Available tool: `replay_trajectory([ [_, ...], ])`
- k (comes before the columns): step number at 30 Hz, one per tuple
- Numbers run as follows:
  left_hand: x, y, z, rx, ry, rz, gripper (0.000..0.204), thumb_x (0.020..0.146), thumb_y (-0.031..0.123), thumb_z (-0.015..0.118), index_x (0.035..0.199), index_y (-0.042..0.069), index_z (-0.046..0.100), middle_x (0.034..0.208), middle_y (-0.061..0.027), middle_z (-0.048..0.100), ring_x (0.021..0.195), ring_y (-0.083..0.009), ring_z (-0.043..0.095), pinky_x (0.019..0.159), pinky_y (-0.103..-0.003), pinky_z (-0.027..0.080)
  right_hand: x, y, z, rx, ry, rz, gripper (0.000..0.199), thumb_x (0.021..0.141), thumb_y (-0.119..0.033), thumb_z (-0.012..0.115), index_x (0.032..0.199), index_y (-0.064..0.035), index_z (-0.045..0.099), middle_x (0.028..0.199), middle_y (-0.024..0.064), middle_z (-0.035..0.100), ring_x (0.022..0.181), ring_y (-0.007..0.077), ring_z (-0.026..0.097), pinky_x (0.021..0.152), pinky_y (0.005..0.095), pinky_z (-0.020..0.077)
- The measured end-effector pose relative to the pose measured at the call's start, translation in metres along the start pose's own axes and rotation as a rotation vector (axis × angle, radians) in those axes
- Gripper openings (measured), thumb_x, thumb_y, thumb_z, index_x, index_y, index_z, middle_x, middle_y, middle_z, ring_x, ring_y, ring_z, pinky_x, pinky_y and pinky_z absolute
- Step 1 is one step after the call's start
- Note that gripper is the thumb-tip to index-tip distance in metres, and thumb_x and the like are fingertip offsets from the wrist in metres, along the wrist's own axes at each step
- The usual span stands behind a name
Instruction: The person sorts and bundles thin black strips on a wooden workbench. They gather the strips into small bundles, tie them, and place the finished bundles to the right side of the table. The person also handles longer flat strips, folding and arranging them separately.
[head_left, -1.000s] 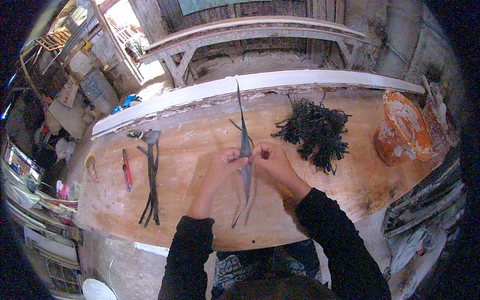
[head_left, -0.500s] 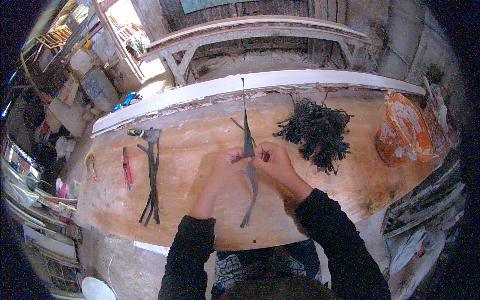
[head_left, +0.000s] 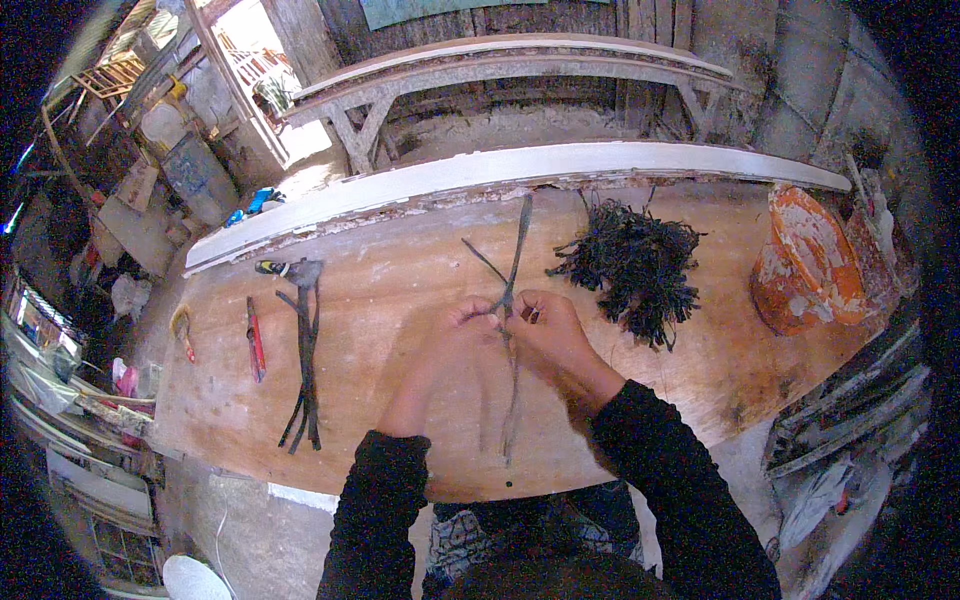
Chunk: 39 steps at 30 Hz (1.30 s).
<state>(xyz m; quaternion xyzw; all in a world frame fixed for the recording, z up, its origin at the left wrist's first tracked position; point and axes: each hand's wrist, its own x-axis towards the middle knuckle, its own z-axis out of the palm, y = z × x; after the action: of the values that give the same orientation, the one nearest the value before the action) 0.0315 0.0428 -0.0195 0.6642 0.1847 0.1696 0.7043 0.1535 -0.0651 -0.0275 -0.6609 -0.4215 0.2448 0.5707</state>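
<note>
Over the middle of the wooden table (head_left: 390,350), my left hand (head_left: 457,333) and my right hand (head_left: 556,330) meet with fingertips pinched together. Between them is a thin black strip (head_left: 519,245); one end points away from me and a blurred tail hangs toward the near edge. A second, shorter dark strip (head_left: 483,257) slants off to the left from the same crossing point. Whether the two are knotted is hidden by my fingers. To the right lies a tangled pile of black strips (head_left: 632,262). Several straight black strips (head_left: 305,365) lie at left, under a dark-handled scraper (head_left: 290,268).
Left on the table are a red-handled tool (head_left: 255,345) and a small curved tool (head_left: 183,330). An orange, white-smeared bucket (head_left: 785,285) stands at right. A long white board (head_left: 520,165) runs along the far edge; a bench (head_left: 520,70) stands behind it.
The long strip's far end has swung right and dropped from upright to slanting. Its near tail has shifted slightly right. Both hands stay almost in place.
</note>
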Motion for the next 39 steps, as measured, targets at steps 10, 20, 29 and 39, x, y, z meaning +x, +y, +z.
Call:
replay_trajectory([
  [10,-0.029,0.026,-0.098,-0.937,0.215,0.425,0.017,0.083,0.022,0.046,0.088,0.006,0.050,0.078,-0.0020,0.055,0.063,-0.0102,0.052,0.053,-0.022,0.041,0.003,0.009,-0.005,-0.230,-0.010,0.086,0.021,0.066,-0.024,0.063,0.064,-0.0053,0.054,0.053,0.0068,0.053,0.047,0.0168,0.052,0.045,0.0301,0.0412],
  [20,-0.071,0.030,-0.166,-1.235,0.131,0.872,0.015,0.084,0.017,0.042,0.091,0.005,0.048,0.091,-0.0053,0.053,0.056,-0.0083,0.049,0.041,-0.017,0.042,0.009,0.006,-0.016,-0.511,0.021,0.109,0.026,0.064,-0.031,0.059,0.070,-0.0054,0.060,0.069,0.0132,0.059,0.066,0.0292,0.057,0.060,0.0392,0.0439],
  [29,-0.030,0.030,-0.107,-0.608,0.451,0.354,0.008,0.080,0.015,0.053,0.084,0.007,0.054,0.072,0.0009,0.054,0.061,-0.0051,0.048,0.052,-0.015,0.040,0.009,0.013,-0.018,-0.487,0.027,0.072,0.027,0.065,-0.031,0.059,0.072,-0.0055,0.060,0.070,0.0144,0.059,0.066,0.0311,0.057,0.059,0.0400,0.0438],
  [39,-0.009,0.025,-0.001,0.079,0.181,0.051,0.012,0.072,0.009,0.062,0.080,0.007,0.054,0.075,-0.0008,0.058,0.067,-0.0083,0.053,0.055,-0.021,0.041,0.002,-0.016,0.004,0.434,-0.069,0.144,0.014,0.074,-0.018,0.060,0.080,-0.0045,0.059,0.070,0.0004,0.057,0.064,0.0090,0.050,0.060,0.0232,0.0401],
])
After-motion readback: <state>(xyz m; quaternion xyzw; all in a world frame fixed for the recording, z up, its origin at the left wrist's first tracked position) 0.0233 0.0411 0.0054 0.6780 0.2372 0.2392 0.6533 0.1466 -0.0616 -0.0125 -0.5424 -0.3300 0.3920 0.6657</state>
